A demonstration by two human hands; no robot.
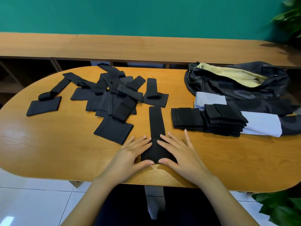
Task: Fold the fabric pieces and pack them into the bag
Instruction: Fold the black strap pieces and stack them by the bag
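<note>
Left of the bag (219,85) we smooth a fabric piece (157,124), left hand (133,154) and right hand (179,154) spread flat; it likely needs folding over next.

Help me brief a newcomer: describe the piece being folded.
On the oval wooden table, look at the near edge's centre. A long black strip lies there, between the loose pile and the folded stack; only it is under the left hand and right hand.

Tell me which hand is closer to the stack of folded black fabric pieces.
Right. The right hand presses the long black fabric strip near the folded black fabric stack; the left hand is on its other side, farther off.
</note>
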